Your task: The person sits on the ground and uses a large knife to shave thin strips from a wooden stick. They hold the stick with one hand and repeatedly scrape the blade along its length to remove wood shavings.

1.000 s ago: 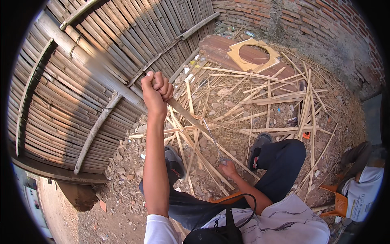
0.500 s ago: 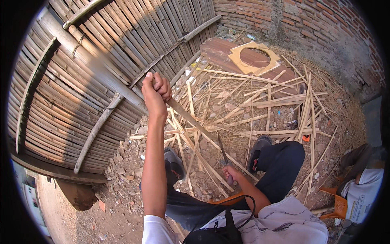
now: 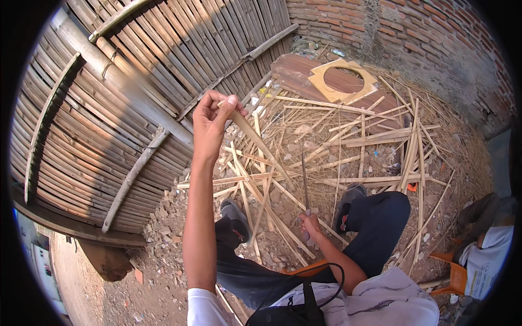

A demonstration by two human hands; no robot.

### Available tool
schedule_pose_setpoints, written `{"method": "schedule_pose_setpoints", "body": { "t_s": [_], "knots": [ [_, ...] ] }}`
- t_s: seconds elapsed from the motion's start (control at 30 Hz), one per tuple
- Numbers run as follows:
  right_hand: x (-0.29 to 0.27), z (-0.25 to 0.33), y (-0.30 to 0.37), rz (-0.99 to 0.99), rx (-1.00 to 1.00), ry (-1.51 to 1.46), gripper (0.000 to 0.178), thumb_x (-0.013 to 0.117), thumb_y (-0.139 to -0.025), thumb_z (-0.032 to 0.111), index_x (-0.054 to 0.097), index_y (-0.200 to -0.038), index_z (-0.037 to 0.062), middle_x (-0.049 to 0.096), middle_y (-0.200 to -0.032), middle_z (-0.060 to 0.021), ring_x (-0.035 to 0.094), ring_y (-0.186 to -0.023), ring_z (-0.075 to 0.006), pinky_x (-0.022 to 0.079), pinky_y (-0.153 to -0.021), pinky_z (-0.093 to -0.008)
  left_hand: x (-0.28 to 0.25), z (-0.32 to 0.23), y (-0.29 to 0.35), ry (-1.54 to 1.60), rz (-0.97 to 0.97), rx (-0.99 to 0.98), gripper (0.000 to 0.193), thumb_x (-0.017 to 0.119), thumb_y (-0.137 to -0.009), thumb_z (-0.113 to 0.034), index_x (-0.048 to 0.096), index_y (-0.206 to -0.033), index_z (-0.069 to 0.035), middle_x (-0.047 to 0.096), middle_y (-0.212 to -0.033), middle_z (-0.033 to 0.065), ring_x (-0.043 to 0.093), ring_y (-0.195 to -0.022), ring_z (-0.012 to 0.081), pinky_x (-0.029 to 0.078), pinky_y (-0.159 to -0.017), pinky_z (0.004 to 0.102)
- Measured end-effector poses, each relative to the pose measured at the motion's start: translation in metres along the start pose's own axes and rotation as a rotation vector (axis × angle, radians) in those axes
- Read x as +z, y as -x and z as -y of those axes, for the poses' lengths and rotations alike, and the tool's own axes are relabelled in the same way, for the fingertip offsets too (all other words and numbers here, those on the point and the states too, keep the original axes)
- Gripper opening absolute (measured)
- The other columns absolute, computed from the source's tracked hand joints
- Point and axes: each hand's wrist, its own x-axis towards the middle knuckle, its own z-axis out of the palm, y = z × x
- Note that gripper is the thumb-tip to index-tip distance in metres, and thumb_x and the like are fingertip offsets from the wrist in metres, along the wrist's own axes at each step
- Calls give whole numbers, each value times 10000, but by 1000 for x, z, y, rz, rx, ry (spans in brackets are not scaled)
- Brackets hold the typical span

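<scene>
- A long, flat, pale wooden strip, mid-frame, is pinched at its upper end by the left hand
- A slender, dark-bladed knife is gripped by the right hand, fingers curled, lower centre of the frame

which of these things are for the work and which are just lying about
Seemingly in use:
pale strip, in the left hand
knife, in the right hand
loose strips, probably

Lying about, apparently:
brown board
holed yellowish board
orange scrap
</scene>
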Motion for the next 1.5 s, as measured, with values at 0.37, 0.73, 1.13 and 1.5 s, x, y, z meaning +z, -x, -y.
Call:
{"method": "schedule_pose_setpoints", "body": {
  "t_s": [0.37, 0.73, 1.13, 1.5],
  "knots": [
    [59, 138, 94, 398, -6, -160, 222, 659, -983, 171, 493, -839, 136, 403, -555, 50, 379, -411, -67, 352, -427, -276, 31, 16, -15, 380, -28, -21, 297, 489, -1100, -302, 522, -914, -72, 301, -656, -71, 247, -577, 53, 217, -536, 245],
    [85, 148, 94, 429, 108, -219, 205, 628, -978, 127, 488, -829, 133, 404, -568, 45, 383, -435, -66, 338, -430, -269, 55, 20, -10, 285, -201, 101, 414, 467, -1127, -367, 448, -814, -96, 341, -700, -55, 266, -603, 45, 224, -520, 233],
    [99, 155, 94, 326, 54, -142, 232, 631, -959, 103, 472, -790, 120, 413, -574, 37, 379, -426, -79, 335, -409, -278, 49, 21, -7, 380, -259, 66, 478, 411, -1130, -428, 367, -776, -110, 296, -680, -40, 216, -574, 62, 181, -502, 259],
    [110, 151, 83, 338, 94, -171, 266, 640, -943, 107, 485, -727, 95, 426, -559, 19, 396, -406, -104, 349, -406, -302, 40, 21, -7, 320, -359, 48, 509, 357, -1136, -471, 363, -775, -113, 282, -672, -48, 214, -572, 57, 177, -497, 254]
  ]
}}
